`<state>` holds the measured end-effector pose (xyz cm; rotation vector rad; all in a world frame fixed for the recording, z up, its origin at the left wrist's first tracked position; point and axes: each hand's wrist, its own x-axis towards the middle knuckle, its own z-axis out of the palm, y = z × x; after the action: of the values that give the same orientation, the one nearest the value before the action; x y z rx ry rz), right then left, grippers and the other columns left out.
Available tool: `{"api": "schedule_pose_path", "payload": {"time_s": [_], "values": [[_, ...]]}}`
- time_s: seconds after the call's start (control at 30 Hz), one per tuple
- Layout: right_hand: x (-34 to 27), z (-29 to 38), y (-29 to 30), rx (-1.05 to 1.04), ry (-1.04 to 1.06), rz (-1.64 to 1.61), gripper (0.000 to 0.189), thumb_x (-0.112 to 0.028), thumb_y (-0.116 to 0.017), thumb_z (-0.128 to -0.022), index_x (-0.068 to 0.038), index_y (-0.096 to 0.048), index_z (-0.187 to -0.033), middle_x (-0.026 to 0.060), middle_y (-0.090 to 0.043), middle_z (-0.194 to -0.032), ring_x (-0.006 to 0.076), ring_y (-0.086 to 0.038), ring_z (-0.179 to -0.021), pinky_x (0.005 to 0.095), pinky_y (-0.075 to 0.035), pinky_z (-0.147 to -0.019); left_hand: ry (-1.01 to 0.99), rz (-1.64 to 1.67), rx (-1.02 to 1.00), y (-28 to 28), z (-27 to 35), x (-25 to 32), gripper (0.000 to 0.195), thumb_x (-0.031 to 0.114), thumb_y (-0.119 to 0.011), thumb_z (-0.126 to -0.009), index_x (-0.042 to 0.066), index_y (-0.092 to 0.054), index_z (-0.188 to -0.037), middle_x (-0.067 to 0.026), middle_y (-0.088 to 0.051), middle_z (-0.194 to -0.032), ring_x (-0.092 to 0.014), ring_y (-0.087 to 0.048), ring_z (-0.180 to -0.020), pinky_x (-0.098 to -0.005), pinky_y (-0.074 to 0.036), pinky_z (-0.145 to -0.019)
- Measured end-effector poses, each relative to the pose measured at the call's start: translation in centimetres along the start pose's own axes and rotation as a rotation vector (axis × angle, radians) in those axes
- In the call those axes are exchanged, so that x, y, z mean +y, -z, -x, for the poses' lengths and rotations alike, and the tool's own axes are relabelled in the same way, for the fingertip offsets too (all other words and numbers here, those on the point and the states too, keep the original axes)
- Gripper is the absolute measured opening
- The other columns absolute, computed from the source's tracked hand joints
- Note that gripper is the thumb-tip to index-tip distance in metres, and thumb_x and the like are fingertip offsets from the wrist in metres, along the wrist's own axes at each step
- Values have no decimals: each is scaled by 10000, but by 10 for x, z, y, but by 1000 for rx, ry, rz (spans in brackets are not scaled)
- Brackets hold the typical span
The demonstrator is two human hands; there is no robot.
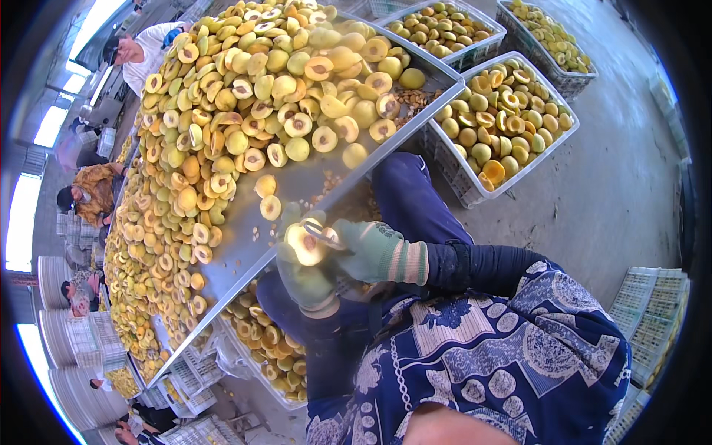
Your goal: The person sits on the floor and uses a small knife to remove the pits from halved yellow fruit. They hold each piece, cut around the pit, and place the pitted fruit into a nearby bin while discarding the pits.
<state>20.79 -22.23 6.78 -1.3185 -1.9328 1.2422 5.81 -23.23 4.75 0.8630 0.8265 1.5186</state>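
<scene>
My left hand [305,283], in a pale green knit glove, holds a halved yellow stone fruit [305,245], cut face up, with a brown hollow at its middle. My right hand [367,251], gloved alike with a striped cuff, grips a pitting tool; its curved metal loop [318,229] lies over the fruit's cut face. The tool's handle is hidden in the glove. Both hands are just on my side of the metal table's raised rim [334,194]. Beyond the rim, two fruit halves [269,196] lie apart from a large heap of halved fruit [250,94].
Loose pits [409,103] lie along the rim. A white crate of halves [503,122] stands at right, with other full crates [445,30] behind. Another crate [272,345] is below the table by my legs. Several people, one in a brown top [94,192], sit along the far side.
</scene>
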Motion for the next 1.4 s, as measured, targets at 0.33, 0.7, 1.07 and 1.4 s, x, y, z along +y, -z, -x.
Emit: {"api": "schedule_pose_path", "payload": {"time_s": [0.33,0.7,1.07,1.4], "values": [[-14,21,-2,-165,-9,115,284,-247,-632,-888,-45,-542,-1067,178,-673,-941,378,-672,-882,445,-530,-761,-231,-319,205,-17,26,-12,538,419,-372,-1045,-27,-489,-1323,-148,-612,-1113,-205,-587,-935,-333,-490,-841],[-20,32,15,-389,52,187,219,-274,-489,-984,-95,-552,-1093,150,-628,-1009,309,-627,-944,367,-450,-879,-89,-294,170,-3,34,-14,606,479,-367,-1039,-37,-469,-1339,-160,-665,-994,-211,-619,-880,-339,-506,-835],[-3,30,-3,-285,19,11,226,-184,-564,-945,-81,-567,-1146,125,-686,-1017,265,-666,-1001,340,-511,-841,-213,-384,173,-8,37,-18,569,406,-354,-1047,-71,-445,-1344,-202,-639,-1105,-265,-633,-987,-371,-515,-892],[15,46,-16,-88,240,-579,282,-236,-552,-991,-97,-615,-1228,43,-684,-1070,145,-627,-987,291,-497,-896,-816,-951,166,-55,26,-6,387,238,-430,-1010,-48,-550,-1242,-222,-654,-1076,-295,-670,-919,-366,-561,-825]]}}
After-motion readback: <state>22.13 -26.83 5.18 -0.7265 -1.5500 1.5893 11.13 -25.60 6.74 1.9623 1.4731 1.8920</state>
